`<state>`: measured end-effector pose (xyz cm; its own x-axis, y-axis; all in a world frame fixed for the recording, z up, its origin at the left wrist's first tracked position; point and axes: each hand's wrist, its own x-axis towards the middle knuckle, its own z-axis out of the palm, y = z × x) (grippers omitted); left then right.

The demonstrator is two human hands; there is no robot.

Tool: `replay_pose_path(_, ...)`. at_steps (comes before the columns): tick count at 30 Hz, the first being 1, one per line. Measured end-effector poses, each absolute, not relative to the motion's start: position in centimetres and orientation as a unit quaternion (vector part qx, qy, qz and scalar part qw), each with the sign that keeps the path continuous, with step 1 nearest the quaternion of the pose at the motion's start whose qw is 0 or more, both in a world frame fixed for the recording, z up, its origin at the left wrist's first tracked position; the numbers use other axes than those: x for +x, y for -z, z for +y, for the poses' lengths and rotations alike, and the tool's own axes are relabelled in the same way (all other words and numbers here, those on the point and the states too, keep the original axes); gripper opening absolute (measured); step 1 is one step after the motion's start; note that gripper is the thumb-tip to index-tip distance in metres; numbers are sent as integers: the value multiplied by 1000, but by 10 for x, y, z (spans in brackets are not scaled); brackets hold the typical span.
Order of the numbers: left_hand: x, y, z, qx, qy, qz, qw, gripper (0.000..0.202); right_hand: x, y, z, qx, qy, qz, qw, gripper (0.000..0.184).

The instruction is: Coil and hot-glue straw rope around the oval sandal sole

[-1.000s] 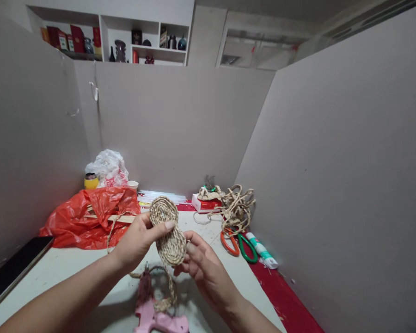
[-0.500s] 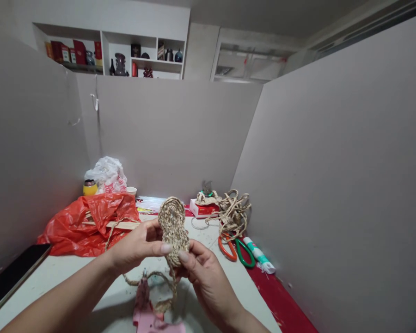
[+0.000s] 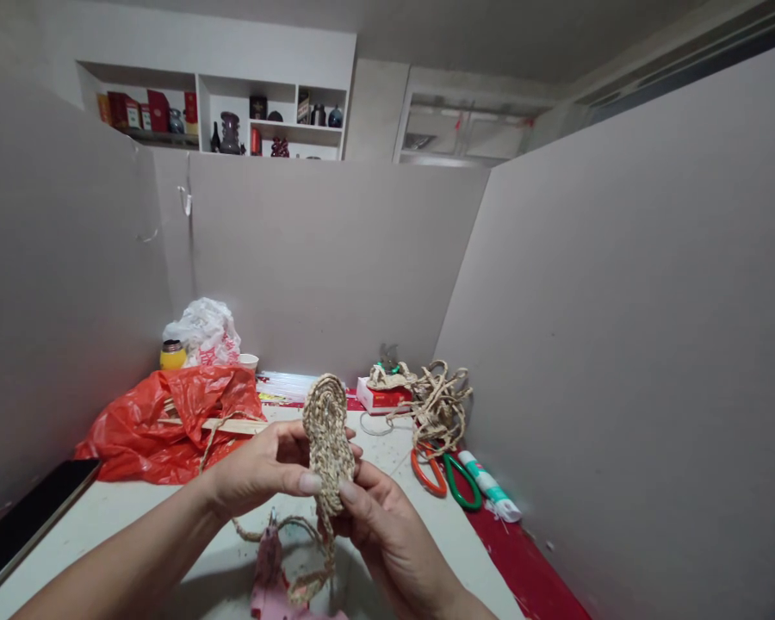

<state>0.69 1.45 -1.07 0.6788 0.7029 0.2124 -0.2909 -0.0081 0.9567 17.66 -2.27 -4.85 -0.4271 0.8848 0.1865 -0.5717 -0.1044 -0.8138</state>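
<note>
Upright in front of me is a small sole-shaped piece of coiled, braided straw rope [image 3: 327, 430]. My left hand [image 3: 275, 465] grips its left edge, thumb on the front face and fingers behind. My right hand [image 3: 384, 517] pinches its lower right edge between thumb and fingers. From the lower end a loose tail of braided rope [image 3: 328, 551] hangs and loops to the left over the table. Below my hands lies a pink glue gun [image 3: 269, 564], its nozzle pointing away from me and its lower part cut off by the frame.
A red plastic bag [image 3: 168, 422] with wooden strips lies left, near a dark phone-like slab [image 3: 32, 525]. At right are a heap of braided rope [image 3: 443, 409], scissors with orange and green handles [image 3: 463, 484], and a white-green roll [image 3: 491, 486]. Grey panels [image 3: 323, 258] enclose the table.
The view has tilted up slightly, so everything sits a little lower in the picture. Both hands keep the same hold on the straw piece, which has turned slightly.
</note>
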Motion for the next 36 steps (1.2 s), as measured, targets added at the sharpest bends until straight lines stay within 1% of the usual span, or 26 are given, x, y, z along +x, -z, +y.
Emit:
replay_pose_path(3,5,6,11,626,-380,182,656,54,183,49,-15,-208,-688,-477,506,28)
replay_pose_path(5,2,1,7,661,-405,199,599,53,189,47,-9,-256,-641,-484,537,29)
replay_pose_path(7,-1,-5,0,726,-427,233,486,53,197,43,-3,-298,-601,-473,572,29)
replay_pose_path(9,-2,-9,-9,800,-432,254,330,57,202,39,0,-307,-597,-460,581,32)
replay_pose_path(10,-1,-11,-13,833,-430,240,253,60,204,38,1,-302,-614,-456,569,36)
replay_pose_path(12,4,-13,-20,885,-398,194,144,64,206,37,0,-286,-664,-442,531,40)
replay_pose_path(15,13,-11,-27,930,-320,172,61,61,204,37,-3,-245,-741,-405,476,37)
replay_pose_path(19,20,-5,-27,949,-245,198,25,58,203,36,-4,-218,-769,-403,446,30)
replay_pose_path(25,19,0,-23,951,-236,202,3,53,209,35,-1,-212,-773,-442,403,26)
replay_pose_path(29,16,-5,-24,952,-217,217,-6,66,212,34,-1,-193,-779,-464,375,40)
replay_pose_path(31,14,-9,-26,950,-216,224,-6,74,213,33,-2,-182,-777,-472,376,42)
replay_pose_path(36,7,-15,-26,948,-219,230,20,76,212,31,-3,-179,-778,-487,354,48)
